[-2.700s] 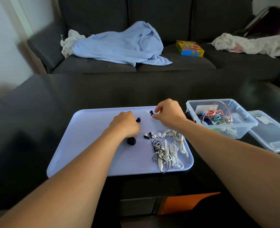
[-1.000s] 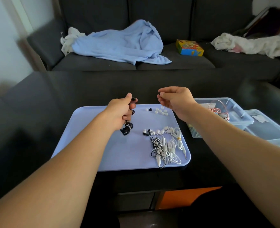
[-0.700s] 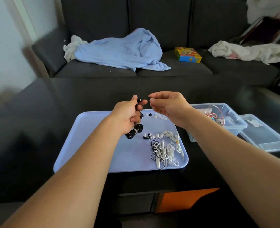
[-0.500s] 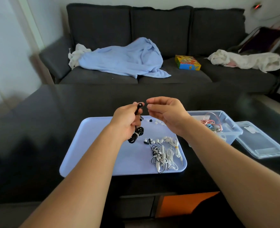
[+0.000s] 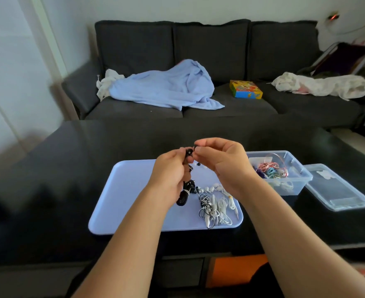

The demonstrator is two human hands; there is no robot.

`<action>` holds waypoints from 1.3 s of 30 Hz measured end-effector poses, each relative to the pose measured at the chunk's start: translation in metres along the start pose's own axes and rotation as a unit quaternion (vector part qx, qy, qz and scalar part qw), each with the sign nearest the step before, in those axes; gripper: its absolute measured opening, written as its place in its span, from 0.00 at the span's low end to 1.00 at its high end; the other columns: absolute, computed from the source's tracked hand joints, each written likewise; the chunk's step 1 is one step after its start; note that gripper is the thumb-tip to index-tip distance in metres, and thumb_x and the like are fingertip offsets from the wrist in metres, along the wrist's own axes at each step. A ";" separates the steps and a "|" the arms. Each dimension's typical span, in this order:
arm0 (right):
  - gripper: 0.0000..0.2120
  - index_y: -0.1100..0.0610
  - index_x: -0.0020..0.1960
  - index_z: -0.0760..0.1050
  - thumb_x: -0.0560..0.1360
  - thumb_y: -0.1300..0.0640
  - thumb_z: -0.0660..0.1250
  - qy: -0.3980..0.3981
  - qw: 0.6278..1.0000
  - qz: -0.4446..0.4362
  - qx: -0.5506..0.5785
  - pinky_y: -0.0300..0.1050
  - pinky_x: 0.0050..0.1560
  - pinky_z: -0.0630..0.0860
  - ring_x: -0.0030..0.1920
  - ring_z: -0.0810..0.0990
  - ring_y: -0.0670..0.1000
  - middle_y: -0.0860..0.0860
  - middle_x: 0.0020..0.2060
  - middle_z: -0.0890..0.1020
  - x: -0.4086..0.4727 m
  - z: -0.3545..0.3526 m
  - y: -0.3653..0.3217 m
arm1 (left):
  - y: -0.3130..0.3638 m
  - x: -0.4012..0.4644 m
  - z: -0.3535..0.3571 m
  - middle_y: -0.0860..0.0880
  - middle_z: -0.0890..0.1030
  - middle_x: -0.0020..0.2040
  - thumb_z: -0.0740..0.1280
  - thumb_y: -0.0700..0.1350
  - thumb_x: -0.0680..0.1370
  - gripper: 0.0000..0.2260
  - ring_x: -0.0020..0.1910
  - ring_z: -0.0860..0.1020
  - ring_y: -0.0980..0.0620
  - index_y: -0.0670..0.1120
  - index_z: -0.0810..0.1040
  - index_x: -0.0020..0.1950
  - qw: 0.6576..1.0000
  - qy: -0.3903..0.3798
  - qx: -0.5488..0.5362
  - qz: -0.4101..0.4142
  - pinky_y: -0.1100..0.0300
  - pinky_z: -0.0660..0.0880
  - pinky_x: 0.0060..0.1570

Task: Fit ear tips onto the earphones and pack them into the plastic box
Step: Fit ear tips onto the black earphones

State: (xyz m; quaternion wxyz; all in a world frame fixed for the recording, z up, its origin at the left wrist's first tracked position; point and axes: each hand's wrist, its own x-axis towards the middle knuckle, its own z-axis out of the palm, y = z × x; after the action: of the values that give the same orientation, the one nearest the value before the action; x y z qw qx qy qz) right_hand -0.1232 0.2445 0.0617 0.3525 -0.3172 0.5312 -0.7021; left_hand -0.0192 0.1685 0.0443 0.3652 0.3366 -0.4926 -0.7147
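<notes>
Fitting a tip onto an earbud, head view. The left hand holds the black earphones above the lavender tray, its fingers clamped round one earbud near the top while the bundled cable hangs below, its lower coil low over the tray or touching it. The right hand meets it from the other side, thumb and forefinger pinched together on a small dark ear tip that is touching or nearly touching the earbud. Spare pale ear tips and a tangle of white earphones lie on the near right part of the tray. The open plastic box stands on the table just right of the tray, coloured earphones already inside; its lid lies beside it.

Handling, as judged: the tip is very light, soft and elastic, easily squashed or flicked away, so it is best held by its outer skirt with the bore left free. The earbud is rigid and small; grip belongs on its body close to the nozzle, not on the thin limp cable, which gives no support and may strain at the joint.
</notes>
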 end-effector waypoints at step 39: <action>0.06 0.60 0.48 0.85 0.74 0.68 0.73 -0.025 0.951 -0.182 -0.249 0.49 0.48 0.84 0.41 0.87 0.46 0.49 0.39 0.87 0.010 -0.015 -0.002 | 0.001 0.007 -0.004 0.47 0.86 0.41 0.65 0.44 0.82 0.07 0.28 0.65 0.54 0.44 0.82 0.50 0.993 -0.029 0.092 0.073 0.64 0.65 0.26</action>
State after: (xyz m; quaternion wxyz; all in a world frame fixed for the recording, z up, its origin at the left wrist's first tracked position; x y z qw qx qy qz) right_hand -0.1409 0.2447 0.0604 0.1418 -0.5036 0.6131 -0.5920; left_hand -0.0193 0.1600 0.0431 0.3696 0.3110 -0.5900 -0.6469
